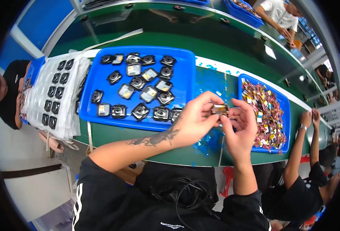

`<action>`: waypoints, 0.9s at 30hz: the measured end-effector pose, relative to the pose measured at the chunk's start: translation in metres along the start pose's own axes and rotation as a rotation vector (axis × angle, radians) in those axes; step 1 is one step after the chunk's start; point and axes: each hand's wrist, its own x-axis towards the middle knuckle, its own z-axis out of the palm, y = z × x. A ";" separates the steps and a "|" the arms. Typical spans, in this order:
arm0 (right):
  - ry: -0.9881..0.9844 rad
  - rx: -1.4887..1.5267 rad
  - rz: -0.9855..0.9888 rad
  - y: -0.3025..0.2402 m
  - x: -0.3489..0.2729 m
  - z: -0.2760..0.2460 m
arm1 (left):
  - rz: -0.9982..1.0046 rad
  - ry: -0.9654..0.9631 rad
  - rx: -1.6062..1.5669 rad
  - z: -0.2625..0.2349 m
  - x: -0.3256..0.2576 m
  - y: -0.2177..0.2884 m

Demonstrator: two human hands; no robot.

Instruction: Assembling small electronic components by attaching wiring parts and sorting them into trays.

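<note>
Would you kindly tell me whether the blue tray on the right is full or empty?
Well filled: small parts lie heaped across most of the right blue tray.

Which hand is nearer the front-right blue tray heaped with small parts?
Right. The right hand overlaps the left edge of that tray in view; the left hand is farther left.

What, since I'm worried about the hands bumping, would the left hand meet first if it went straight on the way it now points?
Beyond the small part at its front, the left hand would probably meet the right hand first, though exact depth is unclear.
</note>
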 end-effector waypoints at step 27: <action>0.046 -0.801 0.072 0.108 0.242 -0.036 | -0.232 -0.019 1.717 -0.094 0.005 0.088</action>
